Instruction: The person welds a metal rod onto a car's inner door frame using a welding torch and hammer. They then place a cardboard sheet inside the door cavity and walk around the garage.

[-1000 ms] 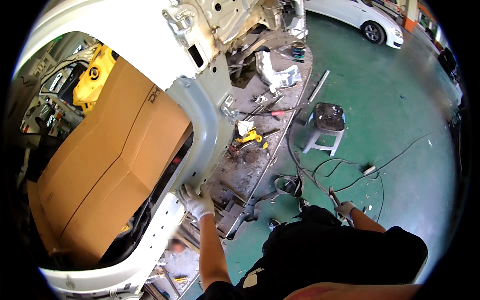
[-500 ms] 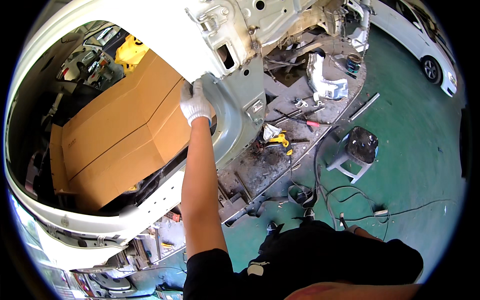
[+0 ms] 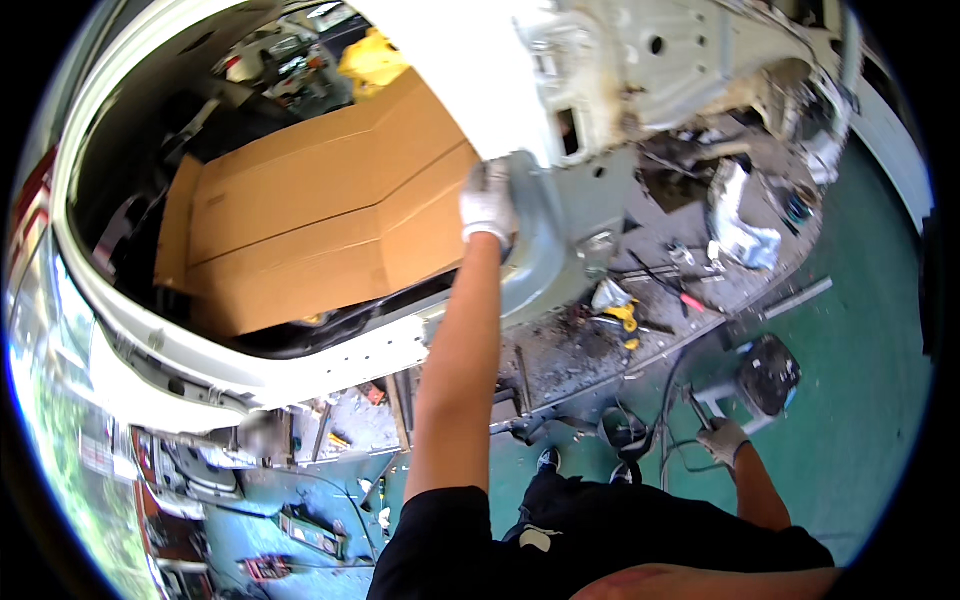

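Observation:
My left hand, in a white knit glove, grips the edge of the grey door pillar on a stripped white car body; its fingers are partly hidden. Just left of it, inside the door opening, lies a creased brown cardboard sheet. Low on the right, my gloved right hand is closed around a slim metal tool held beside the stool; blur hides its exact kind.
A grey stool with a dark seat stands on the green floor. Cables run near my feet. Along the car lies a dirty metal platform bearing a yellow power tool and a torn silvery metal piece.
The view has turned, shifting the car body rightward. My right hand, mostly hidden before, now extends out to the right with the tool. My left hand stays on the pillar.

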`<state>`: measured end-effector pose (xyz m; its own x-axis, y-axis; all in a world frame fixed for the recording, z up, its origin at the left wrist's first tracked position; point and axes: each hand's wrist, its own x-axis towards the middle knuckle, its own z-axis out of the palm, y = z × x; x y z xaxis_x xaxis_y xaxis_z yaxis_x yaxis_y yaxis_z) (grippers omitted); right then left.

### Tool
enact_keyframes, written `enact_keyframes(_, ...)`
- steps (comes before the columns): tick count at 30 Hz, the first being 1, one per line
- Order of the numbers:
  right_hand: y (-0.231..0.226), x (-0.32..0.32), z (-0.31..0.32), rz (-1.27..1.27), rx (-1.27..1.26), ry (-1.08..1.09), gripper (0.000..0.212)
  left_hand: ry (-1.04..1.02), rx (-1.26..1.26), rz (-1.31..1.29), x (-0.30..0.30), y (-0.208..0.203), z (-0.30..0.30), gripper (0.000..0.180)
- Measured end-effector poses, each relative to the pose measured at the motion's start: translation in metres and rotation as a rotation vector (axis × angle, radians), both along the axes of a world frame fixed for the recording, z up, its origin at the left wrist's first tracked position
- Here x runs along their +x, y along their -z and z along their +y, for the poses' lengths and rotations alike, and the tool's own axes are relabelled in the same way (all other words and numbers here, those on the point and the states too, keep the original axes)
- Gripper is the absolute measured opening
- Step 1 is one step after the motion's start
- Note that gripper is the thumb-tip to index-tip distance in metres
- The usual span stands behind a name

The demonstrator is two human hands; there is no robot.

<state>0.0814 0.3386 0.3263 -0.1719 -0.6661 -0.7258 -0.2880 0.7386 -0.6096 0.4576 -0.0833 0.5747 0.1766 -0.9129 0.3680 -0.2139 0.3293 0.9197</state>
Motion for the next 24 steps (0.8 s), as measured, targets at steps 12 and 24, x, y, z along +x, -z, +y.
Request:
enact_keyframes(12,-0.196,0.217,-0.165,-0.166,-0.738,0.061,0.027,0.035,-0.229,-0.040,-0.006,0.053,-0.021,0.067)
enact_keyframes(24,-0.168,0.275,-0.196,-0.176,-0.712,0.212,0.015,0.064,-0.074,0.293,0.111,0.088,0.019,0.058)
